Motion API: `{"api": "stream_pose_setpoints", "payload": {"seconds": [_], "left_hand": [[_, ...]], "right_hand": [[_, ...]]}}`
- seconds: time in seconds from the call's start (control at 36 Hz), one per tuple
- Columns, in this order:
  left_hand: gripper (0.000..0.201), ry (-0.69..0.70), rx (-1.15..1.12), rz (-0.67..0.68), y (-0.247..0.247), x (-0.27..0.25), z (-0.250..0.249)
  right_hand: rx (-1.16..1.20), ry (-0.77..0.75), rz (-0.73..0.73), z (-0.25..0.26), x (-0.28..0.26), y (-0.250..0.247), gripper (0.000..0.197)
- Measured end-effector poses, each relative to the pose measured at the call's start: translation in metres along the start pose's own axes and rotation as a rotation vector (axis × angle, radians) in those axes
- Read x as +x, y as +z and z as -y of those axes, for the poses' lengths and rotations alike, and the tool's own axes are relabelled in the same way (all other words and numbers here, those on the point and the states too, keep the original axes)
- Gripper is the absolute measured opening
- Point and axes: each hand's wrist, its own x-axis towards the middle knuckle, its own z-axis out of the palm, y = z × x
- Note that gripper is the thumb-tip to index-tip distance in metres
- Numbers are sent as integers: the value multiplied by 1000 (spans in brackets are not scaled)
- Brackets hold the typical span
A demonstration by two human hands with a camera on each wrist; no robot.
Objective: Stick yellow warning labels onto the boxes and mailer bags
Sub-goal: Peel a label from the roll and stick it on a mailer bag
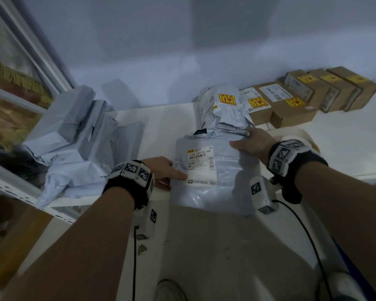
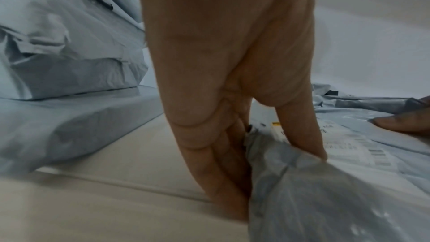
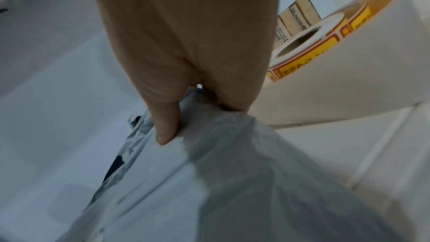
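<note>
Both hands hold one grey mailer bag [image 1: 215,170] lying flat on the white bench [image 1: 345,148]. The left hand [image 1: 161,168] has its grip pinching the bag's left edge, thumb on top beside the shipping label [image 1: 201,165]. The right hand [image 1: 253,142] pinches the bag's far right corner. Behind this bag lies a mailer bag with a yellow warning label [image 1: 226,99]; labelled cardboard boxes [image 1: 308,94] stand right of it. A label roll [image 3: 325,43] sits just right of the held bag.

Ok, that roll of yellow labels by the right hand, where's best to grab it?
Take the label roll by its outer rim, coming from above with thumb and fingers on opposite sides. It lies flat on the table, core hole up, just right of the right hand, so the round edge is probably easiest. That hand grips the mailer bag, so free it first.
</note>
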Motion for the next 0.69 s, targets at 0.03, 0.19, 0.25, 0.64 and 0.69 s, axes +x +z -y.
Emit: {"api": "stream_pose_setpoints", "payload": {"seconds": [0.03, 0.19, 0.25, 0.64, 0.69], "left_hand": [[45, 10, -6, -2, 0, 1, 0], [84, 169, 68, -184, -3, 6, -9], [63, 278, 108, -256, -1, 6, -16], [10, 151, -1, 82, 28, 13, -30], [17, 111, -27, 103, 30, 14, -32]], "right_hand": [[-14, -1, -6, 1, -1, 0, 22], [-149, 20, 10, -1, 1, 4, 38], [-200, 26, 14, -3, 3, 5, 48], [-319, 51, -23, -5, 18, 8, 55], [-345, 58, -32, -5, 20, 8, 55]]}}
